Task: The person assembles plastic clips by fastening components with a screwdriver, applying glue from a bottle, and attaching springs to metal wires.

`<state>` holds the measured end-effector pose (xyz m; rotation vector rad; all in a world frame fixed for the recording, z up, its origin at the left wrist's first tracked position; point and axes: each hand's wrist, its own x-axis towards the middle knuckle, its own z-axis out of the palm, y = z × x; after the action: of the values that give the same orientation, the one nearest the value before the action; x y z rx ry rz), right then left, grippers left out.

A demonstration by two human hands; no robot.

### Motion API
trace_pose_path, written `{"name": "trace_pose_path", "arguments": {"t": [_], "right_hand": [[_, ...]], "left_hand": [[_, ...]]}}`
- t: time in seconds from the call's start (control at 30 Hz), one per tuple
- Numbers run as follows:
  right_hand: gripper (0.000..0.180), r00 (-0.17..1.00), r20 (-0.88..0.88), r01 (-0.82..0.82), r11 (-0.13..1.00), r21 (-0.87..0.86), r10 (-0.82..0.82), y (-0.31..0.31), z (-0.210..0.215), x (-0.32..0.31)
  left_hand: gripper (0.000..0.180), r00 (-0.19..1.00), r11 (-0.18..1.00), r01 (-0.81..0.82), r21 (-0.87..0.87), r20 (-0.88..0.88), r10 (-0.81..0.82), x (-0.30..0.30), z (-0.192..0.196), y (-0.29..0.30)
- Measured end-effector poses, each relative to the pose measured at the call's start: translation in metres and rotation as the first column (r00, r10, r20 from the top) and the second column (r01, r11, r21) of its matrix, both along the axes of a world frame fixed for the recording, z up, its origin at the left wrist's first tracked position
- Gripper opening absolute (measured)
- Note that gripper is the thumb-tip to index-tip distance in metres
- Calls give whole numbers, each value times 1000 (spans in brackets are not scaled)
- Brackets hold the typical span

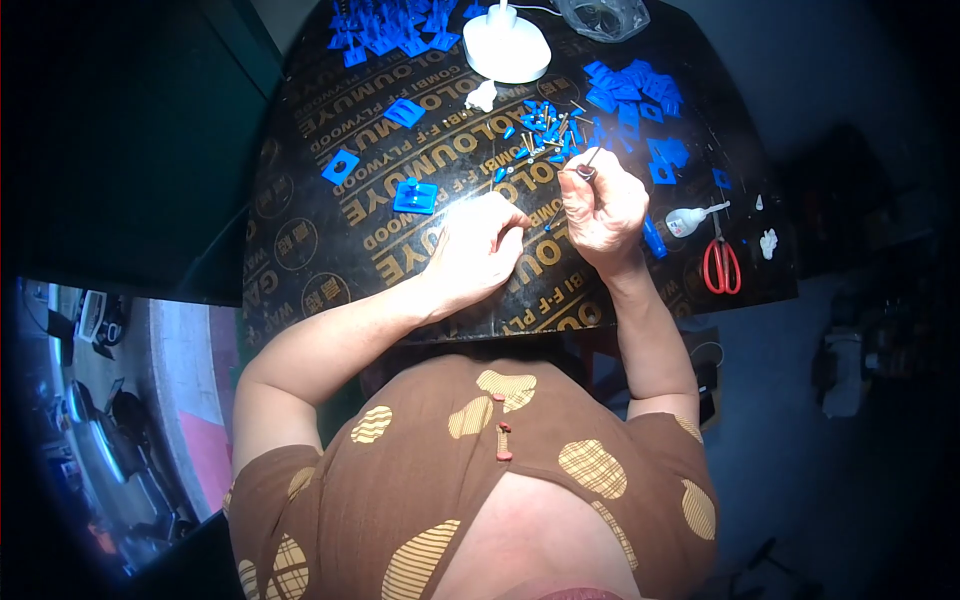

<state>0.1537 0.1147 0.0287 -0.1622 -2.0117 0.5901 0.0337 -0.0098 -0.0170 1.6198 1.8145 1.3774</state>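
Curled fingers bring my left hand (478, 245) into a pinch low over the table; what they hold, if anything, is hidden. A tiny blue piece (547, 228) lies just beyond its fingertips. My right hand (607, 210) is raised and closed around a thin-shafted hand tool (587, 172) with a dark reddish handle, its metal shaft pointing up and away. Beyond the hands is a loose pile of small blue plastic pieces and metal screws (545, 130). To the left of my left hand sits a blue square plate with a raised stem (414, 196).
Two more blue plates (404, 112) (341, 166) lie at left. Blue parts are heaped at far left (395, 25) and right (632, 85). A white lamp base (507, 48) stands at the back. Red-handled scissors (721, 268) and a white squeeze bottle (686, 221) lie right, near the table edge.
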Motion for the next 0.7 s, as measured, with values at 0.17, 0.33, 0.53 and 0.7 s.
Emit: {"name": "trace_pose_path", "arguments": {"t": [0.17,0.33,0.53,0.7], "right_hand": [[17,1000,-4,13,1000,24,-13,2,0,-1],[18,999,-7,40,998,46,-39,3,0,-1],[17,998,-29,48,998,-33,-49,6,4,7],[8,985,-107,134,990,-33,-137,9,7,11]], "left_hand": [[10,1000,1000,-6,13,-7,6,-1,-1,0],[11,1000,1000,-4,8,-14,4,0,-1,1],[12,999,1000,20,16,-38,-19,-2,-5,1],[13,999,999,-16,-46,39,18,0,-3,-1]]}}
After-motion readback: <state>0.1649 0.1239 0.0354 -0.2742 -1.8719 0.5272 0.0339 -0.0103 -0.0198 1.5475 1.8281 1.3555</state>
